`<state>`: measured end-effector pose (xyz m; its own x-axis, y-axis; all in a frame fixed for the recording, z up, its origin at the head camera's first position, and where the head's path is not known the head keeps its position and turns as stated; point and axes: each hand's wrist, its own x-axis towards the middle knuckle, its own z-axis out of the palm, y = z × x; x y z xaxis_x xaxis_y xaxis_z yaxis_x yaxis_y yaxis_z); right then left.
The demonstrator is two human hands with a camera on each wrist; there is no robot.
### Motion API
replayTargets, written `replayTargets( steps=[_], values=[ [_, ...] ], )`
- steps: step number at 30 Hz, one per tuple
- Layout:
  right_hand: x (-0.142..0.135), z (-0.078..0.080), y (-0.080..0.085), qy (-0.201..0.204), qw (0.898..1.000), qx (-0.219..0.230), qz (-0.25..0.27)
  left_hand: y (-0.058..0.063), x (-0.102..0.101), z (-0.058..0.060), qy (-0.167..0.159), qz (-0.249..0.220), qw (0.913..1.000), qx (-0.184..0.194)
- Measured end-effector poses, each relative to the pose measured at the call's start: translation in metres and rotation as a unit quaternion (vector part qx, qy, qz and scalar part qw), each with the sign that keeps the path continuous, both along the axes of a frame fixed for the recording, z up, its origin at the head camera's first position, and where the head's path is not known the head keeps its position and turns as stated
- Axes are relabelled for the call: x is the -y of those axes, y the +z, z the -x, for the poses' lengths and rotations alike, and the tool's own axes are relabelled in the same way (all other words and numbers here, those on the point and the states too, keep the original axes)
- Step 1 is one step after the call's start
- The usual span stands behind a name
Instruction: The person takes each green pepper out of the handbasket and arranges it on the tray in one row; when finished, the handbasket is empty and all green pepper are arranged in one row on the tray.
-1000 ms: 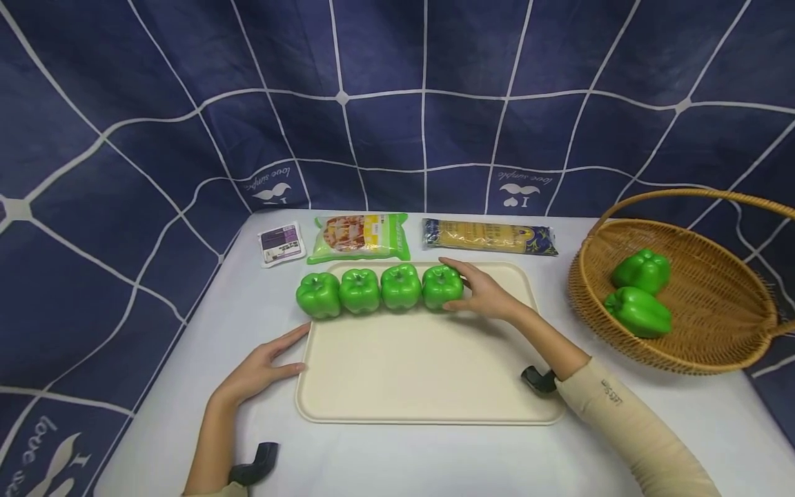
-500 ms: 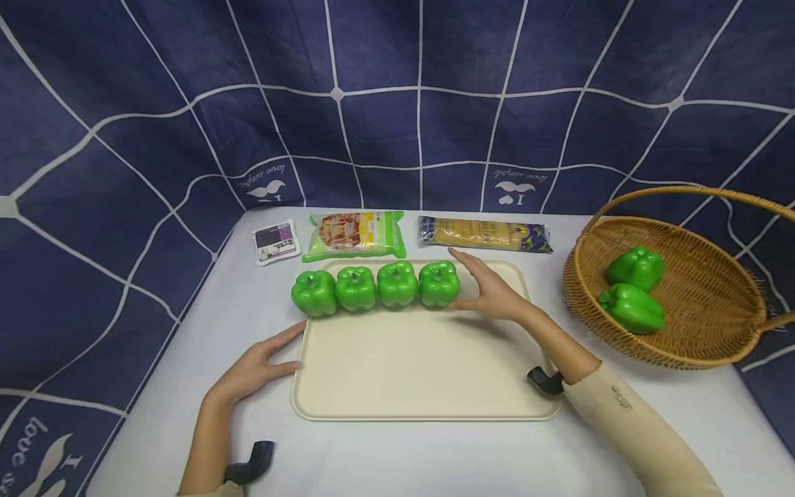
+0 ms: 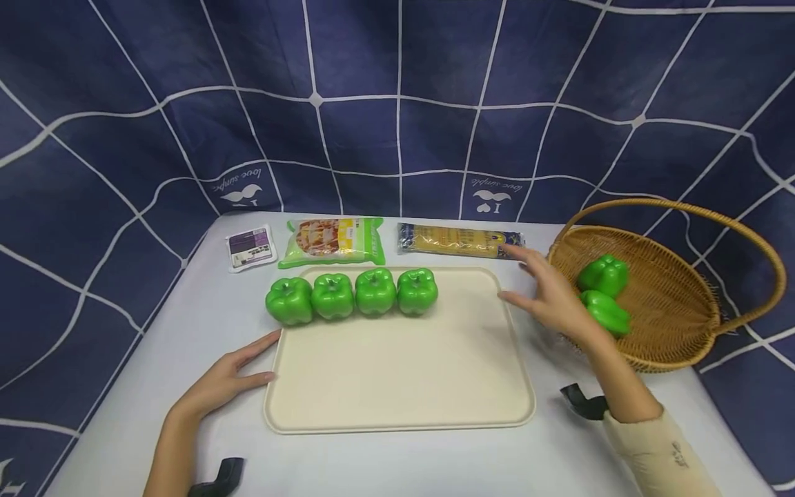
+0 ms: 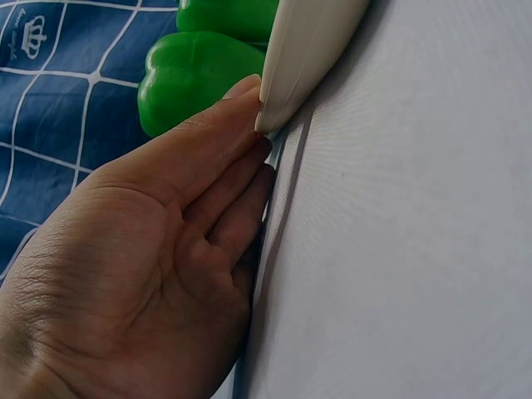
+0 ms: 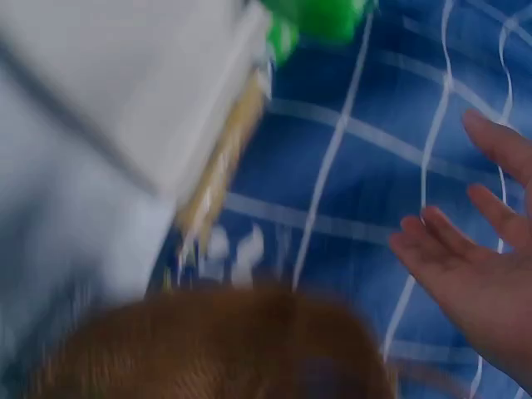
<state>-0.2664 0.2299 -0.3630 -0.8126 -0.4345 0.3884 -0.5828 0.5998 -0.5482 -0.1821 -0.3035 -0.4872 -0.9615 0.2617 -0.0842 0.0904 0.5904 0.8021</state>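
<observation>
Several green bell peppers (image 3: pixel 375 293) stand in a row along the back of a cream tray (image 3: pixel 397 376); the leftmost overlaps the tray's back left corner. My left hand (image 3: pixel 217 386) rests at the tray's left rim, thumb and fingers stretched out and touching it. In the left wrist view its fingertips (image 4: pixel 245 87) meet the tray edge. My right hand (image 3: pixel 553 297) hovers between the tray and a wicker basket (image 3: pixel 671 304), fingers spread, nothing in them. Two more peppers (image 3: pixel 604 276) lie inside the basket, one partly behind the right wrist.
Along the back of the white table lie a small purple-labelled packet (image 3: pixel 250 248), a green food bag (image 3: pixel 335 240) and a long yellow pack (image 3: pixel 456 240). The basket's tall arched handle (image 3: pixel 683 206) rises at the right. A navy checked cloth (image 3: pixel 397 103) hangs behind.
My right hand has let go of the rightmost pepper in the row and moved right to the basket's near side. The left hand stays at the tray; the head view has shifted slightly.
</observation>
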Motion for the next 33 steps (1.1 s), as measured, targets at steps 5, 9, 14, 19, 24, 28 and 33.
replayTargets(
  steps=[5,9,14,19,24,28,33],
  values=[
    [-0.058,-0.007,0.016,-0.074,0.997,0.017,-0.030,-0.001,-0.002,0.002,-0.001,-0.010,1.0000,-0.001],
    [-0.100,-0.010,0.021,-0.110,0.987,0.085,-0.086,0.001,-0.005,0.004,-0.004,-0.015,0.9999,-0.002],
    [-0.138,-0.009,0.009,-0.100,0.980,0.139,-0.103,0.003,-0.005,0.003,-0.005,-0.018,0.9998,0.000],
    [-0.156,-0.006,-0.003,-0.096,0.970,0.176,-0.139,0.002,-0.003,-0.002,-0.002,-0.015,0.9999,0.004],
    [-0.161,-0.003,-0.012,-0.083,0.965,0.194,-0.155,-0.002,-0.002,-0.005,0.003,-0.003,1.0000,0.001],
    [-0.164,-0.001,-0.015,-0.074,0.965,0.205,-0.147,-0.003,-0.004,-0.002,-0.005,-0.005,0.9999,-0.010],
    [-0.164,0.002,-0.021,-0.077,0.961,0.219,-0.151,0.000,-0.005,0.000,-0.004,-0.003,0.9999,-0.013]
  ],
)
